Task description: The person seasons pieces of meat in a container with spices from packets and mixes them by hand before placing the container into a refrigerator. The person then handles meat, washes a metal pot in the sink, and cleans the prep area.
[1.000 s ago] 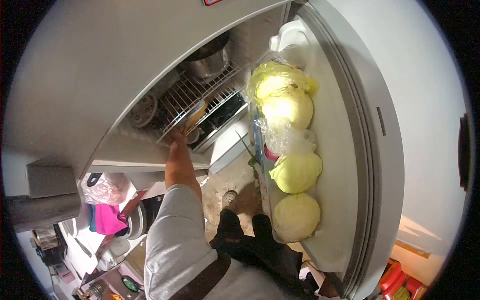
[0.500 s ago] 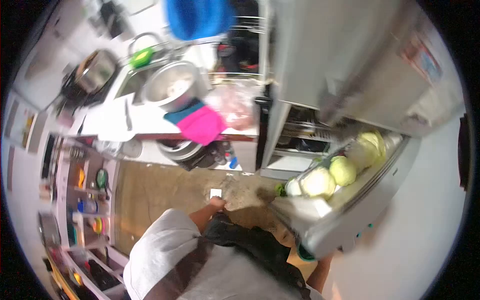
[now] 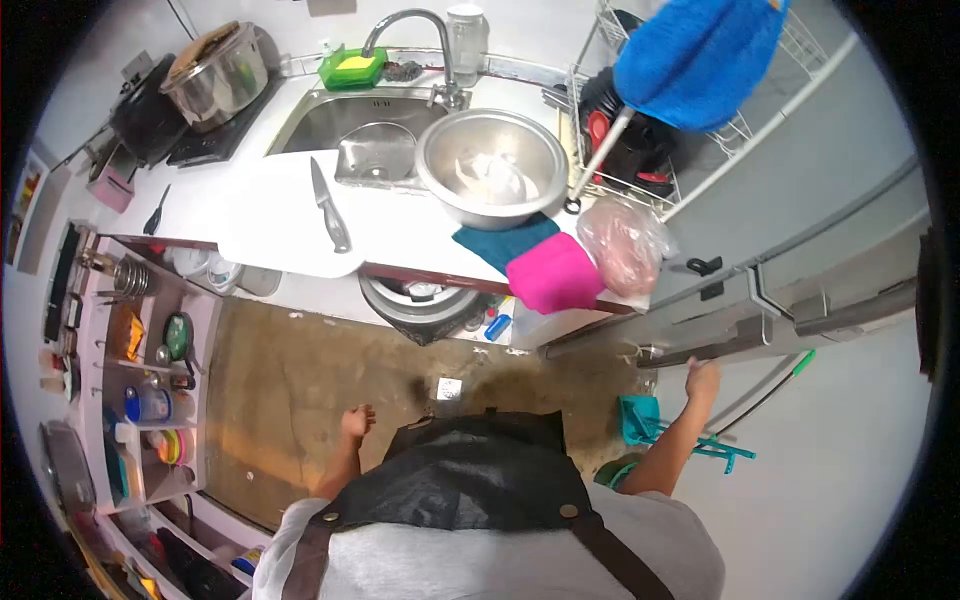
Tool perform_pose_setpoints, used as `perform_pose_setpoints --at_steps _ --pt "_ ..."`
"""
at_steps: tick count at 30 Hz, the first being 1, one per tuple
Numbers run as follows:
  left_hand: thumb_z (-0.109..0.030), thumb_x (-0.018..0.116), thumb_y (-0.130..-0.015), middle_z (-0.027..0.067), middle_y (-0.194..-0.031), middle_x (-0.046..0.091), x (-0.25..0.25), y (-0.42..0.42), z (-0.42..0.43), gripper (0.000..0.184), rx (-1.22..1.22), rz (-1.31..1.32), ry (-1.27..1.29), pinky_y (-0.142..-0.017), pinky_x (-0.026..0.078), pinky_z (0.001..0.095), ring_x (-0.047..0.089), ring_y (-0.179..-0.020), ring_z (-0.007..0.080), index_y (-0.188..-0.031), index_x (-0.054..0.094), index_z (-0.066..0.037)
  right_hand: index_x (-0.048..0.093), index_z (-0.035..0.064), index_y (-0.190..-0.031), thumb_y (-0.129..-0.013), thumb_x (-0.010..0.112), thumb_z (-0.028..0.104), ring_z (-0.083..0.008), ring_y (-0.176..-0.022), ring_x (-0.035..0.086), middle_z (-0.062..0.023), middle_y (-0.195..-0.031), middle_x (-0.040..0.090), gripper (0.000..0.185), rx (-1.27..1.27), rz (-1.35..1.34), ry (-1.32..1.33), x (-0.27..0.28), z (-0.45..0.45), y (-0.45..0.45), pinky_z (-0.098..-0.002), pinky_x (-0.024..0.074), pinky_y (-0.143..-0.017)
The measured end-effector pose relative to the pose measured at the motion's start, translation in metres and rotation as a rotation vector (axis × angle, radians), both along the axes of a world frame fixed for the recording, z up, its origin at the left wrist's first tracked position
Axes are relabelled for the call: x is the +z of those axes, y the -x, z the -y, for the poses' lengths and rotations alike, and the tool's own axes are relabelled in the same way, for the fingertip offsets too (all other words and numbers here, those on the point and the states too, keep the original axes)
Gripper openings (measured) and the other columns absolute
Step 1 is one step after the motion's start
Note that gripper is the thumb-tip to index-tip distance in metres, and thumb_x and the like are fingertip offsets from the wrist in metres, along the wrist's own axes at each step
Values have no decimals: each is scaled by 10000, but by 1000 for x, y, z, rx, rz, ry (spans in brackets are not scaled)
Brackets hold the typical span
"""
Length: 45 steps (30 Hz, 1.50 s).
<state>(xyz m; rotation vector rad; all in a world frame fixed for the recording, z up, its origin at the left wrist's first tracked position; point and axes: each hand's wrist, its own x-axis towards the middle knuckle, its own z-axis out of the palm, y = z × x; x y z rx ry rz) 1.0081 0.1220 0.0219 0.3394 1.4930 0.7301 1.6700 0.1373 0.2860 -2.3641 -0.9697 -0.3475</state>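
My left hand (image 3: 358,422) hangs over the brown floor, left of my dark apron (image 3: 480,470). It holds nothing and its fingers are loosely apart. On the right, my right hand (image 3: 703,380) is raised beside the lower edge of the grey refrigerator (image 3: 715,310). Its fingers look extended, with nothing seen in them; whether they touch the door I cannot tell. The refrigerator is closed, so its inside is hidden.
Along the counter lie a white cutting board (image 3: 280,215) with a knife (image 3: 325,200), a metal pot (image 3: 490,205), a pink cloth (image 3: 555,275) and a bag of pinkish meat (image 3: 622,245). A teal dustpan (image 3: 638,418) stands by the right wall. Pink shelves (image 3: 145,390) line the left.
The refrigerator door, open earlier with cabbages in its lower door shelf, is now closed. My view and body have turned right. My left hand has moved left and my right hand up beside the refrigerator.
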Motion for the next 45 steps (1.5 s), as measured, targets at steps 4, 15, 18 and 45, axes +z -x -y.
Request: perform_pose_setpoints --at_steps 4,15,18,45 --pt "-239 550 -861 62 -752 611 64 -27 -56 257 -315 116 -240 -557 435 246 549 -616 112 -859 603 13 664 45 -839 -773 633 206 -293 -743 621 -126 -751 648 177 342 -641 150 39 -54 134 -330 473 -658" --pt "-63 623 -735 46 -657 565 286 -115 -218 98 -910 -153 -1018 -491 382 225 477 -521 97 -832 628 -48 646 -17 -811 -783 622 114 -64 -509 461 -24 -555 551 136 609 -390 -6 113 -209 226 -233 386 -490" --pt "-27 597 -710 40 -655 570 303 -94 -234 117 -874 -183 -1051 -479 375 222 472 -512 92 -820 631 -51 648 6 -857 -766 620 140 -161 -529 555 -114 -626 606 165 721 -394 3 119 -259 231 -283 426 -524" --pt "49 618 -727 2 -674 561 302 85 -341 57 -522 -202 -1016 -529 360 181 445 -568 37 -747 606 -3 669 48 -713 -550 700 203 -309 -705 625 -163 -738 635 228 893 107 964 62 -420 287 -398 496 -649"
